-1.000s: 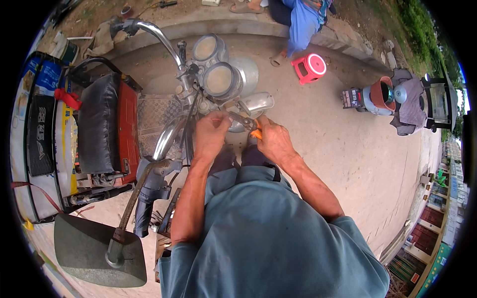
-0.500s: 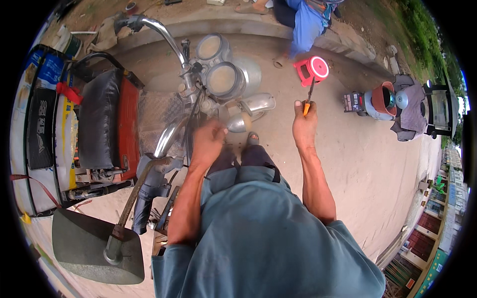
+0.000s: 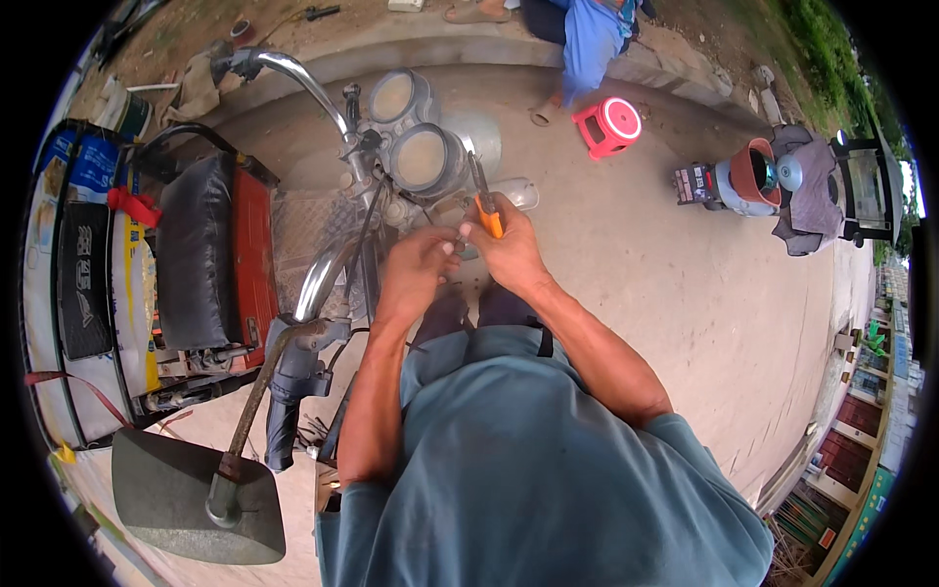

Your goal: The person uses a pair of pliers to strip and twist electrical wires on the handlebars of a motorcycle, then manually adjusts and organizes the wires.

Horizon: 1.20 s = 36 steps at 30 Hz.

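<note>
- While the right hand (image 3: 511,252) grips an orange-handled screwdriver (image 3: 483,201), fingers wrapped shut round its handle, the shaft points up toward the round gauges (image 3: 423,157).
- Left hand (image 3: 416,269) sits just beside it — fingers pinched on something too small to tell.
- Both hands hover over the motorcycle handlebar (image 3: 323,274), behind the chrome headlight (image 3: 509,193).

Well left of the left hand (image 3: 419,266), blue-and-white printed sacks (image 3: 86,166) stand beside a black rectangular panel with white markings (image 3: 83,279).
</note>
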Each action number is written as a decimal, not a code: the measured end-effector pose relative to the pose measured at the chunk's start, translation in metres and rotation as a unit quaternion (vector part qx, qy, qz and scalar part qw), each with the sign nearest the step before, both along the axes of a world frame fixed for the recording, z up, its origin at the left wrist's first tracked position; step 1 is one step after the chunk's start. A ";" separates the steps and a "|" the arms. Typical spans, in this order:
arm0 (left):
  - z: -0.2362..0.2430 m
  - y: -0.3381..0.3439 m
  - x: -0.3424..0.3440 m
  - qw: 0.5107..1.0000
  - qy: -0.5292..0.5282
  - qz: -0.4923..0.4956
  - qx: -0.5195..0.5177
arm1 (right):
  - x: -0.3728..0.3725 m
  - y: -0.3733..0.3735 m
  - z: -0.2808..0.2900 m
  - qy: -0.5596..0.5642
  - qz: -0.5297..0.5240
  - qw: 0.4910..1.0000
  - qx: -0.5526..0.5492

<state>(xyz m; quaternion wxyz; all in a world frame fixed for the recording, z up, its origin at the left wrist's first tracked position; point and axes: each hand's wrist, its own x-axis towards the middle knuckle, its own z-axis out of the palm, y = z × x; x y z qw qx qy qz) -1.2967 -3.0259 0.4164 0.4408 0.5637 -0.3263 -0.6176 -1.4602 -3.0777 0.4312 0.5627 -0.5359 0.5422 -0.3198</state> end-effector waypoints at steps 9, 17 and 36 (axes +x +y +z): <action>0.010 0.003 -0.007 0.996 -0.068 0.063 0.004 | -0.037 0.011 0.022 0.265 0.143 0.952 -0.054; 0.015 0.002 -0.012 0.996 -0.054 0.075 0.006 | -0.056 0.007 0.019 0.366 0.204 0.882 -0.214; 0.022 -0.003 -0.009 0.995 -0.073 0.062 0.026 | -0.048 0.008 0.025 0.357 0.220 0.881 -0.219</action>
